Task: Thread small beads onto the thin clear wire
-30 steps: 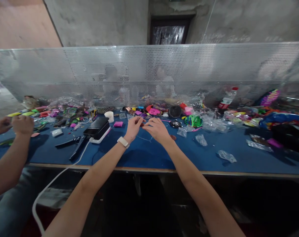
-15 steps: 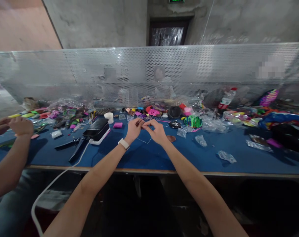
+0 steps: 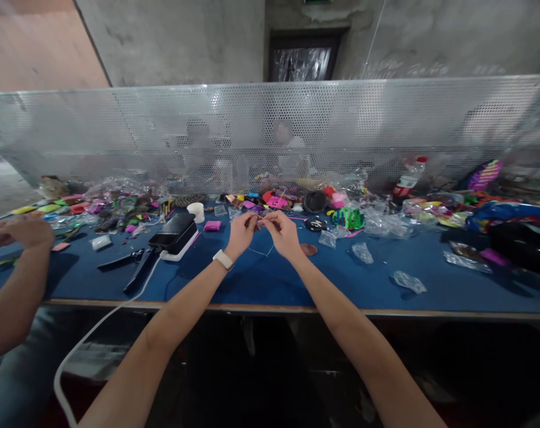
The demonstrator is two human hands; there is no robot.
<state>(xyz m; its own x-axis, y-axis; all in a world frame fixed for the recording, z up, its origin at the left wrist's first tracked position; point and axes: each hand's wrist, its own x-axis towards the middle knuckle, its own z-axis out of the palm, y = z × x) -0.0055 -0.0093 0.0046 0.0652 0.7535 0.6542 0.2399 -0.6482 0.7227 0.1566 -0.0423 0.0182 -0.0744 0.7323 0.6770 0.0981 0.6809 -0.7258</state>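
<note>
The blue-topped desk (image 3: 274, 288) has a pale front edge and is loaded mostly along its back: on the left a mixed heap (image 3: 127, 208) of colourful pieces and clear film, on the right a bottle (image 3: 409, 178) with a red cap and blue packaging (image 3: 510, 215). Nearer the front lie dark-handled pliers (image 3: 138, 267), a pink packet (image 3: 212, 225), a brown disc (image 3: 308, 249) and two crumpled clear wrappers (image 3: 363, 252) — well apart. A pale strand (image 3: 261, 254) near the middle may touch the surface — too fine to tell.
</note>
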